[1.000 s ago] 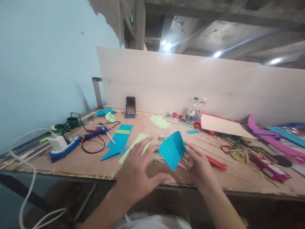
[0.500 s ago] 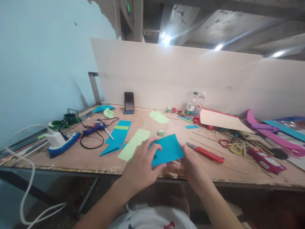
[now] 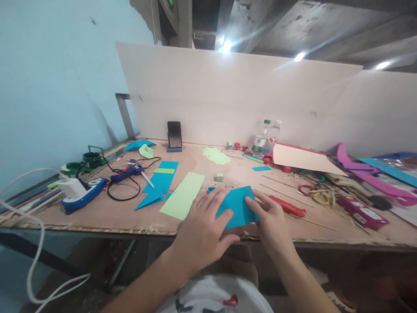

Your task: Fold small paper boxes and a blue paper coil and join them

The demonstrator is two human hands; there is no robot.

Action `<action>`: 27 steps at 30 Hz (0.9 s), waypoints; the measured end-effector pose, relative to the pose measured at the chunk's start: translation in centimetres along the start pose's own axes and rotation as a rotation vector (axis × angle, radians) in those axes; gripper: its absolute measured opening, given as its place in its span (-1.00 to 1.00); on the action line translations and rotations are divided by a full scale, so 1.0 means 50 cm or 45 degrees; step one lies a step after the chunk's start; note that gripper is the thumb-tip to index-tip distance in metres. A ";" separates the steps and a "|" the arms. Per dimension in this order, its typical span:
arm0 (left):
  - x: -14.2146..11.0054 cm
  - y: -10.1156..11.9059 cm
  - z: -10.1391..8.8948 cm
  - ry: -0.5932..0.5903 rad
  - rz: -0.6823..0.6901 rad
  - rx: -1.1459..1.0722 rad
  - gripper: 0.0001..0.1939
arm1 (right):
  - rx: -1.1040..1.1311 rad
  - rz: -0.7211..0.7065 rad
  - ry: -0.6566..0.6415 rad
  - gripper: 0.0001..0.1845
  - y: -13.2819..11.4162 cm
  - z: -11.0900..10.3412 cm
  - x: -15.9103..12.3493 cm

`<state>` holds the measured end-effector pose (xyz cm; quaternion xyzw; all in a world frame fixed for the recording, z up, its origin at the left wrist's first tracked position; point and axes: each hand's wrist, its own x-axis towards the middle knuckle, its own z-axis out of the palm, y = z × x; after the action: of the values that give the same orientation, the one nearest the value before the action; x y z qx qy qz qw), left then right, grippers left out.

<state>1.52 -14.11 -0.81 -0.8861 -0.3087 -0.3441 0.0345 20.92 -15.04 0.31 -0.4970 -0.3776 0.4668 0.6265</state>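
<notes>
Blue paper [image 3: 237,208], long axis sideways, sits pinched in right grip [image 3: 272,219] (left grip [image 3: 204,226] half-open).

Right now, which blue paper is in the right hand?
The blue paper sheet between the left hand and the right hand, whose thumb lies over its edge. The blue rectangle under the yellow-green strip and the folded blue piece lie on the table.

We pinch the blue paper [image 3: 238,208] in our right hand [image 3: 272,219], our left hand [image 3: 206,226] at its other side. A green strip [image 3: 183,195] lies near our left hand.
</notes>
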 end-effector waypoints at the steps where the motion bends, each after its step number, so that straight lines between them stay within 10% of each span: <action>1: 0.005 0.001 0.002 -0.035 -0.009 0.022 -0.67 | 0.008 -0.006 -0.011 -0.41 0.001 0.002 -0.003; 7: 0.013 -0.011 0.004 -0.069 -0.145 -0.112 -0.81 | 0.048 0.026 0.058 -0.35 0.004 0.000 -0.018; 16: -0.008 -0.011 -0.008 0.118 0.202 0.026 -0.79 | 0.089 0.031 0.119 -0.40 -0.001 -0.005 -0.018; 27: -0.020 -0.019 -0.030 0.083 -0.362 -0.735 -0.89 | -0.009 -0.082 0.147 -0.55 0.008 -0.005 -0.038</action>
<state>-0.46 -14.29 -0.41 -0.7959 -0.3177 -0.4470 -0.2567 20.53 -16.90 -0.12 -0.5129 -0.3584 0.4156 0.6601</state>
